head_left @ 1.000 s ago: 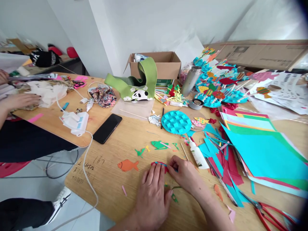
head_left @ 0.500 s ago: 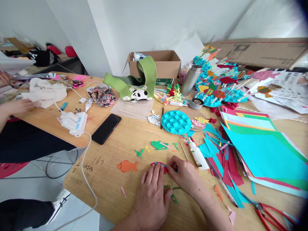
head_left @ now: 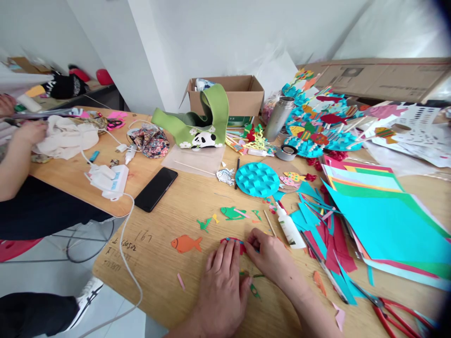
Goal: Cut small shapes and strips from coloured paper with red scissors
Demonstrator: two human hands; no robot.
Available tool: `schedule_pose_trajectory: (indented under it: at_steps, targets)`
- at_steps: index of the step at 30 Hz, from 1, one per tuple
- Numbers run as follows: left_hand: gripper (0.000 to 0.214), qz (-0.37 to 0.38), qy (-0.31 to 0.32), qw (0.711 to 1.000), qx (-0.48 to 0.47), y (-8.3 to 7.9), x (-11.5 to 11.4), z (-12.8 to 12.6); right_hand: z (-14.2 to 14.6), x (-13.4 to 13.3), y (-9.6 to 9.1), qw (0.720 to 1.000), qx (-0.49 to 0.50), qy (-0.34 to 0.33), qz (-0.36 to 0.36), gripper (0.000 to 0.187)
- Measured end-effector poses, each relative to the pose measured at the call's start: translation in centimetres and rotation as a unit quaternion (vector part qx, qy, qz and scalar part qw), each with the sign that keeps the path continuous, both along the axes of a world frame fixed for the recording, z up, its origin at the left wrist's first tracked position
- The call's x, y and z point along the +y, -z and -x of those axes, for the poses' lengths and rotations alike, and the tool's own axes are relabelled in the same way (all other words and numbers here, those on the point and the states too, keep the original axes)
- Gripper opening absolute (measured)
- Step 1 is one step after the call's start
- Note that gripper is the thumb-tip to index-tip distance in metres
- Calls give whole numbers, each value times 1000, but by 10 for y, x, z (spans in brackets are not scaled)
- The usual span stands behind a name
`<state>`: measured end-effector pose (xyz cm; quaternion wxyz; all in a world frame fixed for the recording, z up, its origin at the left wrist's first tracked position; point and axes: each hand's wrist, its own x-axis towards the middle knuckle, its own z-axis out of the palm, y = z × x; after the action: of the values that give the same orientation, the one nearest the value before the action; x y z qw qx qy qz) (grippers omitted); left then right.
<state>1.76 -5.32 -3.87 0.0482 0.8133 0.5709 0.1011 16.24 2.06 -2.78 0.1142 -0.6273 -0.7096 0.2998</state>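
Note:
My left hand [head_left: 221,281] lies flat, its fingertips pressing a red paper fish [head_left: 243,249] with a bit of blue on it against the table. At the fish's right end, my right hand [head_left: 269,253] is closed in a pinch. What its fingers hold is mostly hidden. Green paper scraps [head_left: 254,291] lie under and beside my left thumb. Left of the hands is an orange paper fish [head_left: 186,244]; beyond them lie a green paper fish [head_left: 232,213] and a smaller green cutout [head_left: 203,225]. A white glue bottle [head_left: 291,230] rests on its side near my right hand.
Red-handled scissors [head_left: 384,307], tweezers [head_left: 327,270] and coloured paper sheets [head_left: 391,220] lie at right. Further back are a blue woven paper disc [head_left: 257,179], a metal flask [head_left: 279,117] and a green panda bag [head_left: 197,126]. A phone [head_left: 157,189] and power strip [head_left: 114,180] sit left, near another person's arm [head_left: 17,155].
My hands and the red paper fish stay practically where they were. At the far left, the other person's arm has shifted up and away from the white cloth's near edge.

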Motion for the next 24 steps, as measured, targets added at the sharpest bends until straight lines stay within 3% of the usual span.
schedule_pose_trajectory:
  at_steps: [24]
  targets:
    - [52,8,-25,1000,-14,-2,1,-2,1,0,0,1000,-3,2,-1,13]
